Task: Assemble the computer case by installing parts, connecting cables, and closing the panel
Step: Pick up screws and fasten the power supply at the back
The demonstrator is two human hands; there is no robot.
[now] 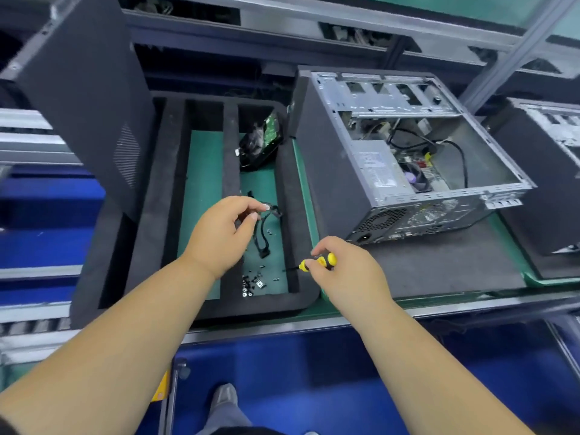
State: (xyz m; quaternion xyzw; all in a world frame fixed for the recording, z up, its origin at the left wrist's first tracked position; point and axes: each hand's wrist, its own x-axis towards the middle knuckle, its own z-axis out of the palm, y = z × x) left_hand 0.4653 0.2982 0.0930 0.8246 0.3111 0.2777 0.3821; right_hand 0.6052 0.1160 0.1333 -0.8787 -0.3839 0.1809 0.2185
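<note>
The right hand (342, 271) grips a yellow-handled screwdriver (317, 262), tip pointing left over the foam tray (157, 215). The left hand (219, 230) hovers above the tray, fingers pinching a black cable (265, 237) (screws (251, 282) lie just below). The open computer case (408, 158) sits right of both hands.

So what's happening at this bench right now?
A person is putting together a desktop computer. The right hand grips a small yellow-and-black screwdriver, while the left hand pinches a black cable over a foam tray that also holds loose screws and a drive. The computer case lies open on its side to the right, its wiring exposed. A dark side panel stands off to the left, not yet fitted.
</note>
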